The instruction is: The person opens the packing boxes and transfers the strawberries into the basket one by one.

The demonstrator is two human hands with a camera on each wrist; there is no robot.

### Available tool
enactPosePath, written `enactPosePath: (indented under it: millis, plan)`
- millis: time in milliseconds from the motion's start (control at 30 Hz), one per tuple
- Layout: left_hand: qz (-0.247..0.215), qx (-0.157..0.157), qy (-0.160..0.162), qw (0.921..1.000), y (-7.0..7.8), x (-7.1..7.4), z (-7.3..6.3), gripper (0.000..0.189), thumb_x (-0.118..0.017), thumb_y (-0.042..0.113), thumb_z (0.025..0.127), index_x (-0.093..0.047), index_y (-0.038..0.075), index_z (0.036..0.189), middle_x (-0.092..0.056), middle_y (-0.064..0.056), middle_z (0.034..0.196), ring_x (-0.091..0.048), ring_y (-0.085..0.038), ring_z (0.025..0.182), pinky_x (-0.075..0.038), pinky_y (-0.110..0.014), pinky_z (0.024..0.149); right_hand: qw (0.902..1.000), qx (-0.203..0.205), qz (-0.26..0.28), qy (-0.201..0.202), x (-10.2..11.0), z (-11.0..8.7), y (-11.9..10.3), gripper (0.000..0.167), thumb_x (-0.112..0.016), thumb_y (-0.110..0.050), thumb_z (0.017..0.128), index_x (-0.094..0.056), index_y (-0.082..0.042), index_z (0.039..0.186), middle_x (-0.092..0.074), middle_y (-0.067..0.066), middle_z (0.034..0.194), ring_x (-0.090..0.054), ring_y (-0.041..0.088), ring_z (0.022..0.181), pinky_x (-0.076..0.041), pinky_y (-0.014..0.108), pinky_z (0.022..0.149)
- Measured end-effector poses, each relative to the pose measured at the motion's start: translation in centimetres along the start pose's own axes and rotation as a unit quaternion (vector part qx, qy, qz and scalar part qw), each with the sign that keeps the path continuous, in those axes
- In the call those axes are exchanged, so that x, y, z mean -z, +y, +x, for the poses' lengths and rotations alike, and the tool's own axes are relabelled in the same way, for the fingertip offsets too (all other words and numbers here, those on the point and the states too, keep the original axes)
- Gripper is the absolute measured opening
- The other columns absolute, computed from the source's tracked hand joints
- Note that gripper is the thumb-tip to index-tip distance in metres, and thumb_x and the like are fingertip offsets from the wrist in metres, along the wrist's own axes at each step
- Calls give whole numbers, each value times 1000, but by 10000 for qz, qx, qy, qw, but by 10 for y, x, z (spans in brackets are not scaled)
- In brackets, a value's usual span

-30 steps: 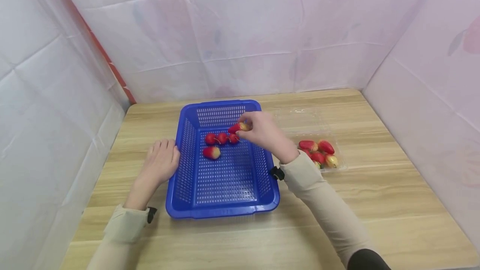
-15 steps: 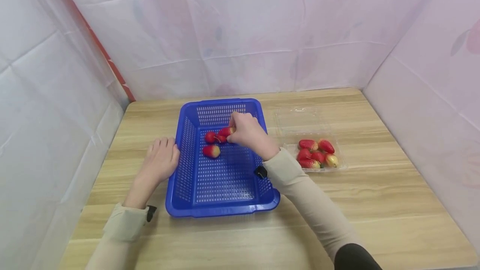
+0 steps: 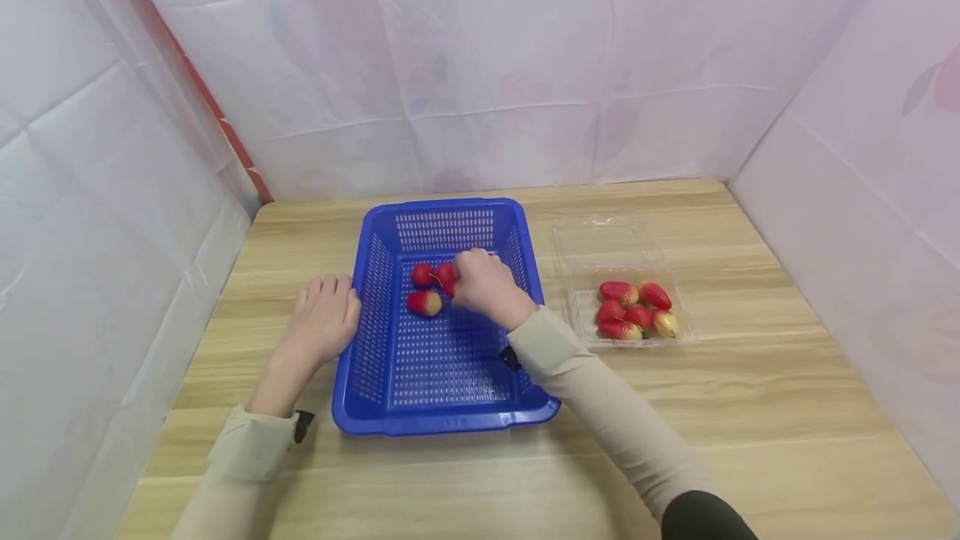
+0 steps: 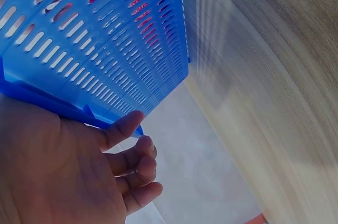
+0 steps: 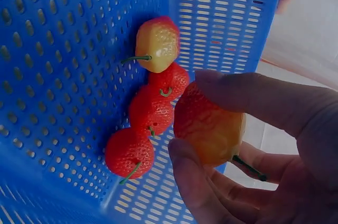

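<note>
Has pale cloth [image 3: 90, 190] hanging well to the left of the left hand [image 3: 322, 319]. Rests this hand against the left rim of the blue basket [image 3: 442, 426], with loose, gently bent fingers. Wears a light sleeve [image 3: 251, 444] behind it. Just to the right of the left hand, opens into the slotted basket, standing on the wooden surface [image 3: 780, 407]. Next, to the left of the right hand [image 3: 487, 286], shows three red round fruits [image 5: 150, 110] lined up closely in the basket, with a loose red-and-yellow fruit [image 3: 425, 303] just beside the row. Pinches a held fruit [image 5: 203, 129], also red and yellow, between thumb and finger of the right hand, low inside the basket, with its green stem [image 5: 251, 168] pointing back toward the palm. Cannot tell contact between held fruit and row. Outside the basket, well to the right of the right hand, has an open clear box [image 3: 579, 315], with its lid [image 3: 607, 240] flat on the far side. Carries six more fruits [image 3: 655, 296] in it, mostly red, close together.
</note>
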State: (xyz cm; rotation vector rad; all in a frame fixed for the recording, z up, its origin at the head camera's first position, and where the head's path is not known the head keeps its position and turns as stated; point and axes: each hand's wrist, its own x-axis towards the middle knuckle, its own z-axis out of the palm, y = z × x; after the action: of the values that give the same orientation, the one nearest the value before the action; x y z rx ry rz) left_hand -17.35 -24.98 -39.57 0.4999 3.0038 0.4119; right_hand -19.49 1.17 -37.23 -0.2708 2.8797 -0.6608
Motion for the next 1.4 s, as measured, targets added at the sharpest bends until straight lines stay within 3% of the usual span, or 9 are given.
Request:
enactPosePath:
  millis: [333,833,1067,1400]
  plan:
    - [-15,-15,37,10000,1,0,0,42,-20,27,106,-49,-2,116,-50,-20,107,-42,-36,98,-34,-51,85,9990,252,-372,-47,-13,6,3,33,-91,-15,66,-64,-8,84,-59,4,81,-60,23,74,-53,43,64]
    - [-25,-42,36,10000,0,1,0,40,-20,26,106,-49,-1,115,-50,-18,104,-42,-35,96,-34,-49,82,9955,475,-700,-421,-25,15,2,37,-91,-12,64,-69,-7,93,-68,7,91,-63,23,77,-54,42,68]
    - [-24,2,-19,10000,0,0,0,42,-20,27,106,-48,-1,117,-50,-19,107,-42,-36,98,-34,-50,84,9955,425,-680,-512,-26,15,2,38,-91,-11,63,-69,-7,94,-68,7,92,-66,25,81,-55,43,71]
    - [-48,-14,-11,10000,1,1,1,40,-21,26,106,-49,-1,114,-50,-17,102,-42,-35,93,-34,-48,81,9960,326,-618,-554,-21,15,4,22,-78,-1,71,-61,-8,83,-60,7,83,-58,25,73,-50,40,64]
